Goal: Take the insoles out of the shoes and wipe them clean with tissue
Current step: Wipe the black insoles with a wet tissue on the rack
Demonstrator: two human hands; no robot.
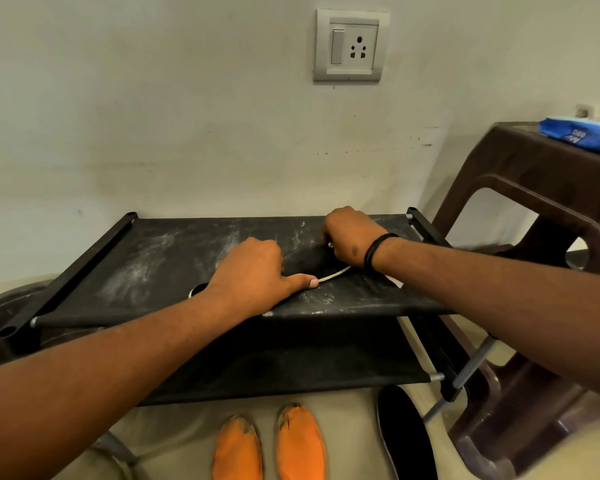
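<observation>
My left hand presses the black insole on the dusty shelf, fingers curled, thumb straight along its pale edge. My right hand, farther right, is curled on the insole; what it pinches I cannot tell.

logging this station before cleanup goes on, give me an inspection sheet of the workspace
surface: black fabric rack shelf, streaked with white dust
job's things: dark insole with pale edge on the shelf under both hands; two orange insoles and a black insole on the floor; white tissue scrap under the right wrist; shoes not seen
clutter: blue packet on the brown plastic stool
grippers: left hand presses the insole, thumb along its edge; right hand has a curled grip at its far end, contents hidden
cables: nothing seen
surroundings: pale wall, switch and socket plate
</observation>
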